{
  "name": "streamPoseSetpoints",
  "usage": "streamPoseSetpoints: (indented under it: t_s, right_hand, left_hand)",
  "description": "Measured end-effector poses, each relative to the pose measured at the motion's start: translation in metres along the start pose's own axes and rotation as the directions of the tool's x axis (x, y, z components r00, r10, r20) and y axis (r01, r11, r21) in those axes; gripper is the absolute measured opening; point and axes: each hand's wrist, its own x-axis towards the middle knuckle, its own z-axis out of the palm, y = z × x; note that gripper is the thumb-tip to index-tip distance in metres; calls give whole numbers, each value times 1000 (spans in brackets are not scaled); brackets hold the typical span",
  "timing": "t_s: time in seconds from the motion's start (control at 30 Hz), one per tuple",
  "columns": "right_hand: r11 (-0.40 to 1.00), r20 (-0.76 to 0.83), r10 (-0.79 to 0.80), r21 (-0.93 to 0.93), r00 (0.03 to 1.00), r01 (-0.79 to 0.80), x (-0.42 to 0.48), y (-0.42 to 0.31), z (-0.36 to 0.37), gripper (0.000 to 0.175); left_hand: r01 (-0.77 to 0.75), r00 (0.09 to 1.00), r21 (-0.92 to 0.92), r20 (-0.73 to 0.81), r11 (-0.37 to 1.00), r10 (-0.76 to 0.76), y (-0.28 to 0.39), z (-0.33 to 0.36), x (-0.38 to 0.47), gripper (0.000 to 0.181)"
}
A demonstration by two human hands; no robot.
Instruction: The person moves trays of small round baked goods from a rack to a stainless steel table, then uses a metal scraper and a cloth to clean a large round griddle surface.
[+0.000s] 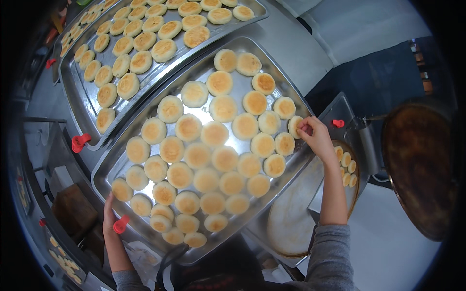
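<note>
Before me lies a rectangular metal tray (287,171) with many round, flat, browned buns (188,127) in loose rows, a few overlapping at the near edge. At the tray's right rim, the bent fingers and thumb of my right hand (316,134) pinch a small bun (295,126) at the end of a row. My left hand (108,214) holds the tray's left rim, close to another bun (122,189); part of its fingers is hidden by the rim. Below that hand, a red plastic knob (121,224) overlaps the tray edge.
A second metal tray (87,127) of browned buns stands beyond, and part of a third shows far left. At right, a round griddle plate (352,203) bears small buns under a raised, browned round lid (418,167). A black cord (171,256) crosses the near rim.
</note>
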Motion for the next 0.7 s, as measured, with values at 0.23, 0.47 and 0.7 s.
streamPoseSetpoints:
  t_s: [0.23,0.47,0.7]
  right_hand:
    - [999,54,12,-52,998,-9,3,2,6,8]
    - [998,-30,-5,56,1000,7,6,-9,7,7]
    - [902,5,8,432,1000,-10,59,-38,19,7]
  left_hand:
    - [58,996,-5,69,998,-57,2,-2,0,47]
    - [68,997,-1,45,998,-68,3,1,-1,47]
    - [53,997,30,60,998,-54,5,4,-1,48]
